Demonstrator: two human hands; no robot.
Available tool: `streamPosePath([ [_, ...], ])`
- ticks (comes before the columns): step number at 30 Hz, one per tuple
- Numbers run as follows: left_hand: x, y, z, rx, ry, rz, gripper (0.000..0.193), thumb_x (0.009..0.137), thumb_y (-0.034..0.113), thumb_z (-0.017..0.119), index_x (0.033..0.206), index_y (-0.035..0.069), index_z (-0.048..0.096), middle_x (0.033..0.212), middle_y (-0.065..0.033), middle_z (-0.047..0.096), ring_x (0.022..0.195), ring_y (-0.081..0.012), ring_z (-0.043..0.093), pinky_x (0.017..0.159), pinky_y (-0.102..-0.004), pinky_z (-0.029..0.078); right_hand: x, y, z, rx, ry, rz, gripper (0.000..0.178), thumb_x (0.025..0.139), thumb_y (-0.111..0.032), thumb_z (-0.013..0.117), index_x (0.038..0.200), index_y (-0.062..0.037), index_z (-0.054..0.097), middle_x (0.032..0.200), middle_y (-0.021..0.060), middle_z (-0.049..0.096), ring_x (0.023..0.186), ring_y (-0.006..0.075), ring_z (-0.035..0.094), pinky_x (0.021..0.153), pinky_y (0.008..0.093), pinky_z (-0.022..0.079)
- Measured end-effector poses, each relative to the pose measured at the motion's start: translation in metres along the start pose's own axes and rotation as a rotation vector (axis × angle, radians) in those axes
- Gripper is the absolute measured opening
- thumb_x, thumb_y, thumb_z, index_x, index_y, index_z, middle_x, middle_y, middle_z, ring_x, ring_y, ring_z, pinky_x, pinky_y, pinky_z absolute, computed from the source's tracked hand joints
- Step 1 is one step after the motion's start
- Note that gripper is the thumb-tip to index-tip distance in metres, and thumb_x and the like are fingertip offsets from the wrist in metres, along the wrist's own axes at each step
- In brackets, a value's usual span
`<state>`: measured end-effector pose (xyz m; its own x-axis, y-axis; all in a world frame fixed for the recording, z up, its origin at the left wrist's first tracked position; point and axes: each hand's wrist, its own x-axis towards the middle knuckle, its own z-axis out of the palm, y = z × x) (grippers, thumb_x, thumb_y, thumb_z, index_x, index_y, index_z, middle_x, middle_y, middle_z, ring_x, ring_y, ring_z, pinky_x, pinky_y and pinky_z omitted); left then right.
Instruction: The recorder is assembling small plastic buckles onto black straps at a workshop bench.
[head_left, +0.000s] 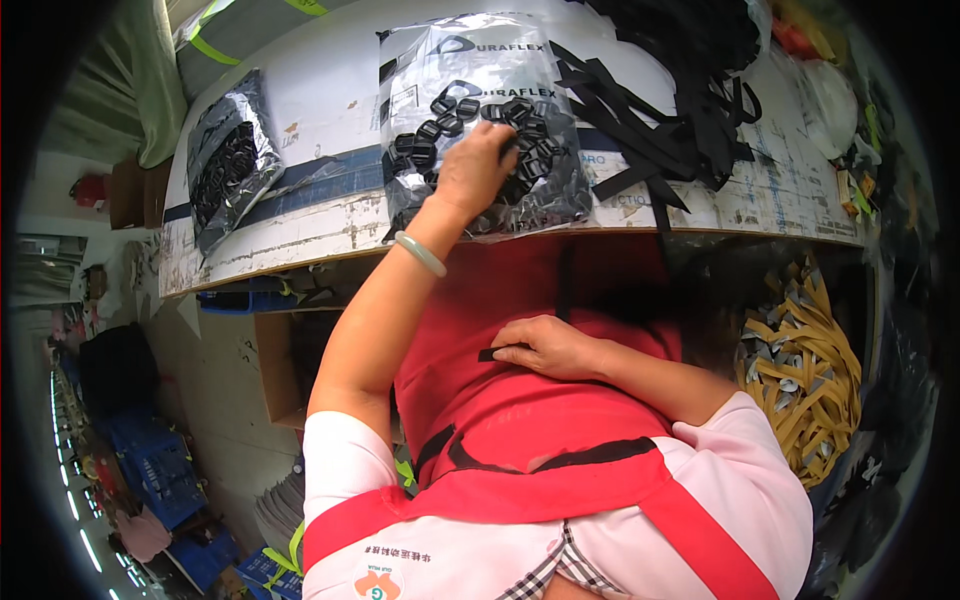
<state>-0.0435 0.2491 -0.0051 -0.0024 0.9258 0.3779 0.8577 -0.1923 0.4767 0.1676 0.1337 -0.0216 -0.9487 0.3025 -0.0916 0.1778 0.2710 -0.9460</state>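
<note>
Over a clear plastic bag (575, 185) on the table, my left hand (476, 168) reaches into a heap of black plastic buckles (424, 145). Its fingers are closed around a dark buckle (508, 146) at the fingertips, partly hidden by the hand. Close to my body, in front of the red apron (470, 400), my right hand (548, 347) is closed on a black webbing strap (488, 355). A short end of that strap sticks out to the left of the fingers; the rest is covered by the hand.
Another plastic bag of black buckles (235, 165) lies at the table's left. Many black webbing straps (690, 110) are piled at the right, some near the table edge (330, 262). Below, at the right, sits a bundle of tan strips (800, 370). Blue crates (150, 465) stand at the lower left.
</note>
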Motion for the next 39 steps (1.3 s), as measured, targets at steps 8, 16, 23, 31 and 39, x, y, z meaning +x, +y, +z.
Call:
streamPosePath([
  [8,0.016,-0.030,-0.025,-0.907,0.289,-0.628,0.025,0.082,0.020,0.076,0.095,0.001,0.066,0.077,-0.0028,0.065,0.061,-0.0114,0.058,0.056,-0.0253,0.047,0.002,-0.026,-0.012,0.262,0.170,0.177,0.034,0.094,-0.004,0.050,0.127,-0.0112,0.056,0.072,0.0074,0.061,0.064,0.0126,0.059,0.063,0.0287,0.050],
  [16,-0.037,0.034,-0.037,-1.344,0.430,-0.730,0.016,0.090,0.021,0.069,0.089,0.010,0.058,0.074,0.0003,0.059,0.054,-0.0071,0.053,0.044,-0.0199,0.046,0.017,-0.034,-0.045,0.404,0.616,0.191,0.019,0.094,-0.017,0.060,0.102,-0.0003,0.065,0.071,-0.0007,0.060,0.061,0.0042,0.055,0.054,0.0204,0.045],
  [23,-0.106,0.057,-0.021,-1.601,0.416,-0.731,0.015,0.090,0.016,0.066,0.099,0.007,0.059,0.081,-0.0018,0.062,0.060,-0.0124,0.060,0.050,-0.0240,0.049,0.024,-0.047,-0.033,0.450,0.491,0.240,0.017,0.090,-0.018,0.067,0.098,-0.0031,0.065,0.069,-0.0014,0.059,0.055,0.0049,0.053,0.049,0.0199,0.043],
  [31,-0.180,0.041,-0.032,-2.009,-0.077,-0.832,0.029,0.097,0.033,0.054,0.103,0.006,0.061,0.091,-0.0085,0.065,0.084,-0.0227,0.066,0.053,-0.0277,0.054,0.000,-0.044,-0.035,-0.155,0.395,-0.229,0.016,0.081,-0.006,0.070,0.096,-0.0038,0.064,0.086,0.0073,0.064,0.070,0.0200,0.064,0.060,0.0282,0.050],
  [39,-0.219,0.062,-0.053,-1.795,-0.494,-1.011,0.026,0.094,0.028,0.060,0.096,0.002,0.060,0.081,-0.0080,0.061,0.060,-0.0135,0.056,0.037,-0.0195,0.038,-0.004,-0.022,-0.031,-0.713,0.255,-0.516,0.022,0.084,-0.001,0.063,0.106,-0.0034,0.064,0.095,0.0112,0.067,0.082,0.0246,0.068,0.069,0.0301,0.057],
])
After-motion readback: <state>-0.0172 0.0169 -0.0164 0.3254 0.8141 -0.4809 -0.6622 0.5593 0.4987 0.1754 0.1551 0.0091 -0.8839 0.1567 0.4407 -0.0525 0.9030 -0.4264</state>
